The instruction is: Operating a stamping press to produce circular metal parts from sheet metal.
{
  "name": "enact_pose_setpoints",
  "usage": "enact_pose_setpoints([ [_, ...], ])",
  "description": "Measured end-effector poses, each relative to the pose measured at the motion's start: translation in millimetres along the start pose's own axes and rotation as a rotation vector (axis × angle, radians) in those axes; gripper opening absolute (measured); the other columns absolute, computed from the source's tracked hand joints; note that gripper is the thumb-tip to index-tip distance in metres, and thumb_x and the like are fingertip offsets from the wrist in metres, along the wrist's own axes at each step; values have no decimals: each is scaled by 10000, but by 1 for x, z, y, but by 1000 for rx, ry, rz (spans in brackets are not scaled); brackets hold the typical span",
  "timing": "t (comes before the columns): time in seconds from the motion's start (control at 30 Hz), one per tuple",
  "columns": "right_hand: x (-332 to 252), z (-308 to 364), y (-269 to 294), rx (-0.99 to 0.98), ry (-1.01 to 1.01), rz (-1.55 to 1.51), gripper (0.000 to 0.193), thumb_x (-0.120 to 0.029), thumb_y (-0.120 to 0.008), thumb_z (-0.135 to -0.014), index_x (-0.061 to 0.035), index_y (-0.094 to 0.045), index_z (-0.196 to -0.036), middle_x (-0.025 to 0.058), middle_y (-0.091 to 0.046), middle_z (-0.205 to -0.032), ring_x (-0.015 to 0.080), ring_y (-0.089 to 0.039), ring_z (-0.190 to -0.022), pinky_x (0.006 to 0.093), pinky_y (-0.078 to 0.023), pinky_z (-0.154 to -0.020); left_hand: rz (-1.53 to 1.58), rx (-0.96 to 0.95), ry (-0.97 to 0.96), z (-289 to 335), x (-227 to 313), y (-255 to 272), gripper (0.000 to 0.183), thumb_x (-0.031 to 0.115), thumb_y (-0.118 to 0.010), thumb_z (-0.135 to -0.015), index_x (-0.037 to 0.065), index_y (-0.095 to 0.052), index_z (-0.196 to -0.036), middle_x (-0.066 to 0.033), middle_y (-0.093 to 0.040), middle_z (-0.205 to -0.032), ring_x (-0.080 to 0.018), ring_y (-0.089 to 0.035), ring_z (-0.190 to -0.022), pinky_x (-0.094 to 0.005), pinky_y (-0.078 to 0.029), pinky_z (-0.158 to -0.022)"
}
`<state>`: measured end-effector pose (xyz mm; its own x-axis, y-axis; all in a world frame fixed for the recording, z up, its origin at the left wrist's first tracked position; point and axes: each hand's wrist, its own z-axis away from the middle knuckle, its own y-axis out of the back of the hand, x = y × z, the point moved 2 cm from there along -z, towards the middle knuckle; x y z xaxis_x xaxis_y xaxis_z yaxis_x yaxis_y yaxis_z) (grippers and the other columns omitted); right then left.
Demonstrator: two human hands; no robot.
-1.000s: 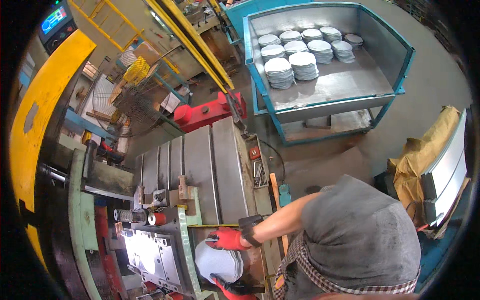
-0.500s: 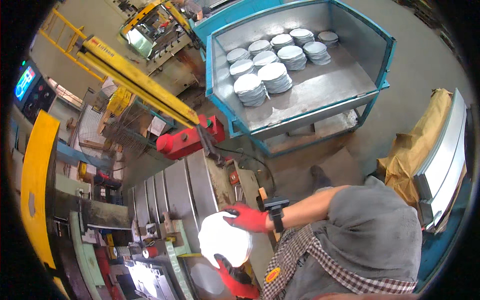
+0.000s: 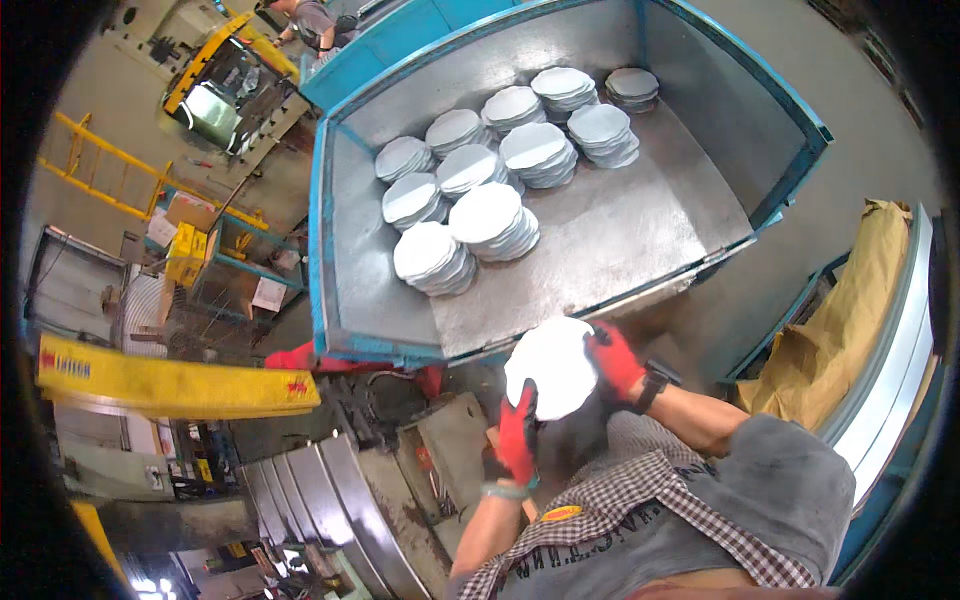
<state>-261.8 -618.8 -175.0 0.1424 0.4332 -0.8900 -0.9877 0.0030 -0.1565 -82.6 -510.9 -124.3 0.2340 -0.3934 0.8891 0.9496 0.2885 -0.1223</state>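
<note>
Between my two red-gloved hands I hold a bright, pale stack of round metal discs with an uneven, scalloped edge. Glare hides how thick the stack is. My left hand grips its near left side, thumb on top. My right hand is closed around its right edge. The discs are over the near edge of a blue-framed metal cart. Inside the cart stand several similar stacks; the closest are a left front disc stack and another disc stack beside it.
A yellow machine bar juts in from the left, above a grooved machine bed. Brown wrapping paper and long metal sheets lie at the right. Another person works at the back left.
I have turned from the machine bed toward the cart, carrying the disc stack. Both hands still hold it, now at the cart's near edge.
</note>
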Motion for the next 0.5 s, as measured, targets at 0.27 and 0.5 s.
enact_pose_setpoints([
  [0.27,7,-181,88,156,107,-339,240,-138,-535,-889,-23,-552,-1098,11,-578,-929,108,-517,-834,233,-431,-735,-17,-273,132,-223,26,-124,539,341,-634,-827,-25,-485,-1193,-82,-574,-1100,-161,-539,-991,-300,-420,-860],
  [0.5,-20,-266,103,168,204,-363,232,-135,-516,-889,-17,-548,-1086,18,-576,-923,110,-513,-832,238,-418,-760,-1,-338,155,-330,31,-156,479,334,-637,-824,-16,-531,-1133,-51,-603,-1009,-147,-575,-880,-281,-452,-768],
])
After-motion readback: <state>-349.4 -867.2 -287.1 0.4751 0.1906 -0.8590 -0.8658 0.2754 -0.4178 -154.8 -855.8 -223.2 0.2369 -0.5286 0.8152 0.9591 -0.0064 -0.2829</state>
